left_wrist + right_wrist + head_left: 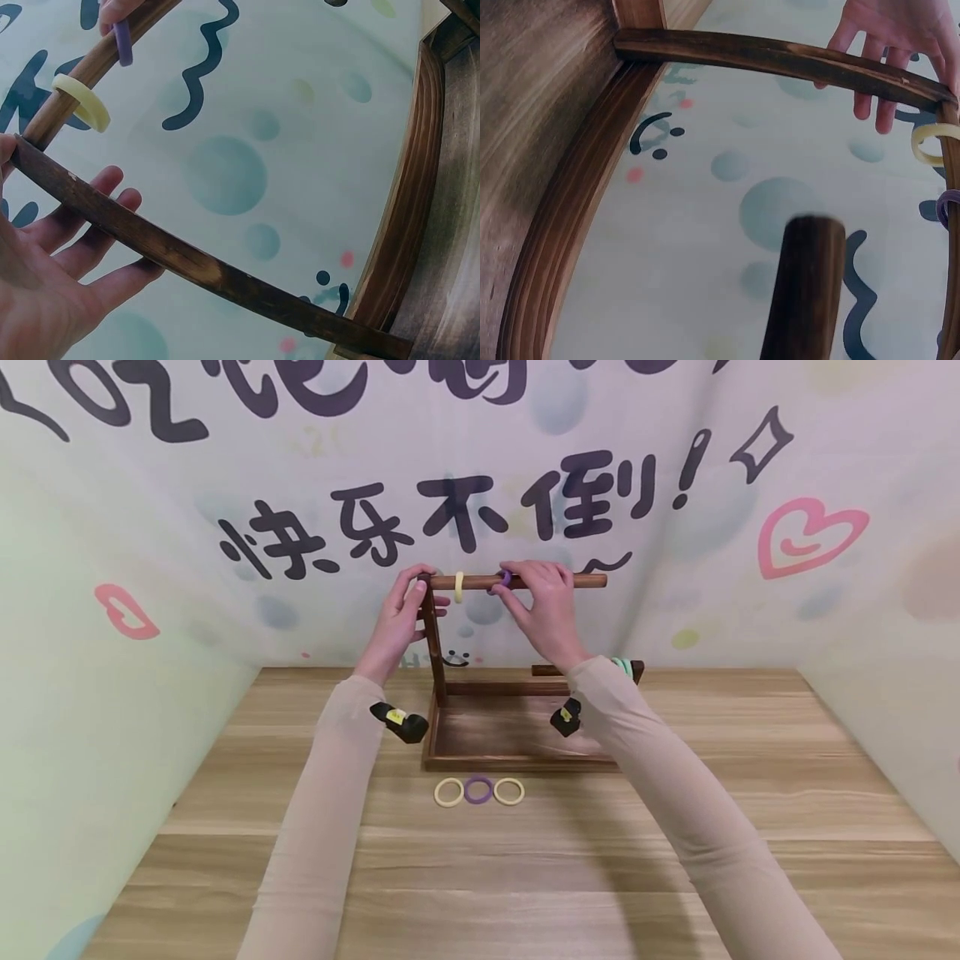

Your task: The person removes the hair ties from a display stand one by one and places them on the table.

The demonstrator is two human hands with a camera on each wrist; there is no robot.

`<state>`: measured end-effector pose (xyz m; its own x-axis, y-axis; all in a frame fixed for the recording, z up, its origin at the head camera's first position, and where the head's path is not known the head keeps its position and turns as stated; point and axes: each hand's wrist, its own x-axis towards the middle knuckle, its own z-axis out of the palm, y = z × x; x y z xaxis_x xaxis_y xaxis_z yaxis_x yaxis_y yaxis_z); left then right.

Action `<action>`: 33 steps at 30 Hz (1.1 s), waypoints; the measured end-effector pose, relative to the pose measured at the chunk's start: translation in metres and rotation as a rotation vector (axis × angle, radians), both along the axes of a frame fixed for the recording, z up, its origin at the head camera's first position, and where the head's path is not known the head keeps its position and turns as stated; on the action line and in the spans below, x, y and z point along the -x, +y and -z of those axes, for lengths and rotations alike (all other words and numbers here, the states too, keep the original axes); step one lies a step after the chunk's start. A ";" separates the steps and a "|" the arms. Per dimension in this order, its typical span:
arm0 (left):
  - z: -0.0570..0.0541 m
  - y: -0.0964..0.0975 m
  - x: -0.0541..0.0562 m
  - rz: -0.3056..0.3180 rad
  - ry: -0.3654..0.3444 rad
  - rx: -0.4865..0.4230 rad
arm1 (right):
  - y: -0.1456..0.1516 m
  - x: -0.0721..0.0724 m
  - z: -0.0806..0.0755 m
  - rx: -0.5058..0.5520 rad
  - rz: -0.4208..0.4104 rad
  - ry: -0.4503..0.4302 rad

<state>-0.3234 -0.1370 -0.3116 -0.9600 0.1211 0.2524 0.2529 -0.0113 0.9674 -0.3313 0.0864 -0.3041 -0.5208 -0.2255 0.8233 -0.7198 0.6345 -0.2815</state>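
Observation:
A dark wooden rack has an upright post (150, 238) with a horizontal rod (555, 581) at its top. My left hand (401, 610) holds the post's top corner, thumb in front and other fingers reaching behind it. A yellow ring (459, 587) hangs around the rod near the post. To its right, my right hand (543, 610) pinches a purple ring (504, 581) that sits around the rod; the fingers partly hide it. On the table in front of the rack lie a yellow ring (449, 805), a purple ring (478, 802) and another yellow ring (510, 803), side by side.
The rack's tray base (517, 762) rests on the wooden table (465, 885). A lower, shorter rod (547, 670) at the right carries green rings (624, 667), partly behind the right sleeve. A printed curtain (360, 452) hangs close behind the rack.

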 end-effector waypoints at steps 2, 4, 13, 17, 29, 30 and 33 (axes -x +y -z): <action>0.000 0.000 0.001 -0.001 -0.003 -0.002 | 0.004 0.000 0.000 0.009 0.004 0.009; 0.000 0.000 0.001 -0.002 -0.005 -0.005 | 0.009 0.000 -0.001 0.018 0.006 0.020; 0.000 0.000 0.001 -0.003 0.001 -0.008 | 0.027 -0.002 -0.004 0.009 -0.006 0.044; 0.000 0.000 0.000 -0.001 -0.008 0.000 | 0.035 -0.004 -0.004 0.014 -0.006 0.032; 0.000 0.000 0.001 -0.006 -0.014 0.001 | 0.060 -0.005 -0.004 0.006 0.012 0.034; 0.000 0.000 0.000 -0.005 -0.012 0.000 | 0.061 -0.005 -0.004 0.008 0.012 0.028; 0.000 0.000 0.000 -0.003 -0.008 0.000 | 0.066 -0.005 -0.004 0.006 0.011 0.012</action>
